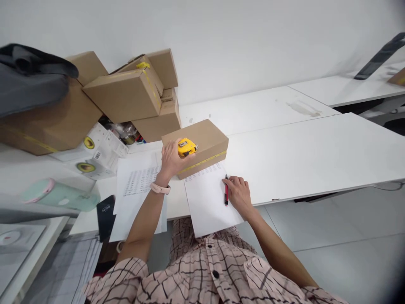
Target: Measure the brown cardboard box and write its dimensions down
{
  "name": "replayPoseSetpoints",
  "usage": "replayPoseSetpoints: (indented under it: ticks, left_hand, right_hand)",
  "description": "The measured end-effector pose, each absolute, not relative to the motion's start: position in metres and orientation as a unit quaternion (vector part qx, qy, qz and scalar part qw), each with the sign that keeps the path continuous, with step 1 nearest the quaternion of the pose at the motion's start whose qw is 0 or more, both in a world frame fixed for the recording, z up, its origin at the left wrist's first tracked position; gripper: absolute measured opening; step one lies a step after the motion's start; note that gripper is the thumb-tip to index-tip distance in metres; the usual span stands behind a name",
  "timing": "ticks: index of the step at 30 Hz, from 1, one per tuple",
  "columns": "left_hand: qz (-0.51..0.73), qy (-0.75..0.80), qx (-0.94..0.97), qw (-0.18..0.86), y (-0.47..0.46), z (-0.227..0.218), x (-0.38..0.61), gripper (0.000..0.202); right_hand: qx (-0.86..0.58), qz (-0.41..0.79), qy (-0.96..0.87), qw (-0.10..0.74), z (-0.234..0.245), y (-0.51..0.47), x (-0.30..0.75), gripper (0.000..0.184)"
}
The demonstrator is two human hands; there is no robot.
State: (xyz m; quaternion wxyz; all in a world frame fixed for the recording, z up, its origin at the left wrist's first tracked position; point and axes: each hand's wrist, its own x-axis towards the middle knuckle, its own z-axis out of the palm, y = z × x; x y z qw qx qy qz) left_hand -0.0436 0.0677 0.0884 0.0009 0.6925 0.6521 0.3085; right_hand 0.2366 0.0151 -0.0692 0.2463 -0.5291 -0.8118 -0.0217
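Note:
My left hand (172, 159) is closed around a yellow tape measure (186, 147) and rests it on top of a small brown cardboard box (207, 137) bound with yellow tape. My right hand (238, 194) lies on a printed white sheet (209, 202) in front of the box, its fingers closed on a red pen (226, 193). A second printed sheet (137, 190) lies to the left, under my left forearm. A pink watch sits on my left wrist.
A pile of larger cardboard boxes (126, 93) stands at the back left, with white product boxes (98, 152) beneath. A mint-green bottle (60, 195) and a dark phone (105, 213) lie at the left. White tables (310, 147) stretch to the right.

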Motion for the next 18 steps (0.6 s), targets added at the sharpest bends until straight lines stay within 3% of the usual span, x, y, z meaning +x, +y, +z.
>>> replayPoseSetpoints:
  ticks: [4, 7, 10, 13, 18]
  left_hand:
    - [0.386, 0.651, 0.653, 0.025, 0.072, 0.092, -0.033, 0.054]
    - [0.438, 0.615, 0.644, 0.121, 0.063, 0.096, -0.026, 0.066]
    - [0.465, 0.534, 0.669, 0.226, 0.046, 0.103, -0.019, 0.082]
    - [0.463, 0.502, 0.688, 0.245, 0.030, 0.111, -0.015, 0.087]
    - [0.449, 0.583, 0.645, 0.206, 0.011, 0.119, -0.023, 0.081]
  right_hand:
    - [-0.548, 0.009, -0.773, 0.319, -0.064, 0.014, 0.237, 0.046]
    - [-0.542, 0.064, -0.710, 0.445, -0.037, 0.015, 0.232, 0.038]
    - [-0.472, 0.237, -0.652, 0.544, 0.011, 0.021, 0.219, 0.029]
    - [-0.361, 0.436, -0.615, 0.549, 0.059, 0.025, 0.202, 0.039]
    - [-0.300, 0.511, -0.619, 0.515, 0.093, 0.016, 0.178, 0.036]
